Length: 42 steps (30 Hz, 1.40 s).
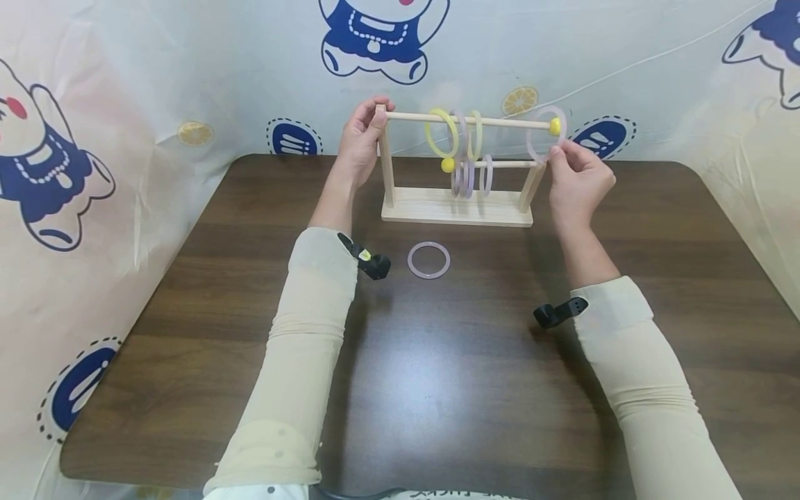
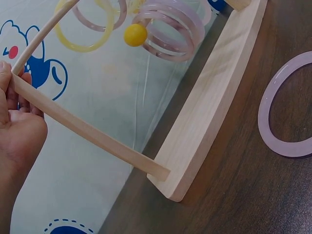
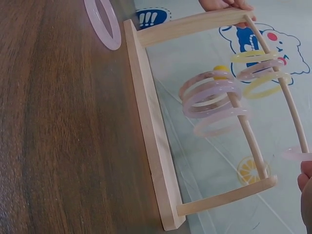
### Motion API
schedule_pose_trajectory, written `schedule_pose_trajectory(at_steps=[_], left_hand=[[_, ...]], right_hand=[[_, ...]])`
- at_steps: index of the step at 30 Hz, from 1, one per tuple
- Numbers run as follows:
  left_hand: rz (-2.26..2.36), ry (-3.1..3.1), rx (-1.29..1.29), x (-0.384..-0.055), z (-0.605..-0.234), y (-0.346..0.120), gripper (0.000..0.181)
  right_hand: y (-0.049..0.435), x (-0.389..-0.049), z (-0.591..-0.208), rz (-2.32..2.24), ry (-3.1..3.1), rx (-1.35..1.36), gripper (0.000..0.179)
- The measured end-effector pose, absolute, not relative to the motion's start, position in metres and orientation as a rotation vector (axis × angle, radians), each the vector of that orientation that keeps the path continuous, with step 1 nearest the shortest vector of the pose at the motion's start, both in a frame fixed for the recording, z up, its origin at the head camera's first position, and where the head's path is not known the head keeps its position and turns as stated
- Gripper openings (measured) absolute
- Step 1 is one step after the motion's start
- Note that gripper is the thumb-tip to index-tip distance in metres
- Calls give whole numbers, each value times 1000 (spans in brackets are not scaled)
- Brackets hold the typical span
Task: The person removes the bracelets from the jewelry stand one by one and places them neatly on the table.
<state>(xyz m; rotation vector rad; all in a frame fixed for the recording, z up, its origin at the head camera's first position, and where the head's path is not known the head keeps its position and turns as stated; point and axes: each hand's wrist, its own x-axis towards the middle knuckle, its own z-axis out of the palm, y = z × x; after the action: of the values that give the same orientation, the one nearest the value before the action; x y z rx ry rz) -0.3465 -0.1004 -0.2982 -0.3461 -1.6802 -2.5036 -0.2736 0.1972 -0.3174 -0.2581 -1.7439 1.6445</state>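
Observation:
A pale wooden rack (image 1: 456,208) with two horizontal rods stands at the back of the table. My left hand (image 1: 360,142) grips the top of its left post, at the root of the upper rod (image 1: 509,122). At that rod's other end, my right hand (image 1: 580,184) pinches the lower edge of a pale purple bangle (image 1: 529,144), which surrounds the rod close to the yellow end ball (image 1: 555,126). Two yellow bangles and a purple one hang farther left. Several purple bangles (image 3: 212,105) hang on the lower rod, which ends in another yellow ball (image 2: 135,35).
Another purple bangle (image 1: 428,276) lies flat on the dark wooden table (image 1: 437,389), in front of the rack. Behind the table hangs a light printed sheet (image 1: 250,69). Black wrist cameras sit on both sleeves.

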Motion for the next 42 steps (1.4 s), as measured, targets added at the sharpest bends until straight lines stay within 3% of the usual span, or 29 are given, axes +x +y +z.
schedule_pose_trajectory(at_steps=[7, 19, 42], left_hand=[[-2487, -1686, -373, -346, -299, -101, 14], [-2513, -1674, -342, -347, -298, -101, 14], [-2509, -1681, -328, -346, -298, -101, 13]], right_hand=[[187, -259, -304, 1654, -1690, -279, 13], [199, -275, -318, 1648, -1648, -278, 12], [202, -275, -322, 1655, -1609, -278, 12]])
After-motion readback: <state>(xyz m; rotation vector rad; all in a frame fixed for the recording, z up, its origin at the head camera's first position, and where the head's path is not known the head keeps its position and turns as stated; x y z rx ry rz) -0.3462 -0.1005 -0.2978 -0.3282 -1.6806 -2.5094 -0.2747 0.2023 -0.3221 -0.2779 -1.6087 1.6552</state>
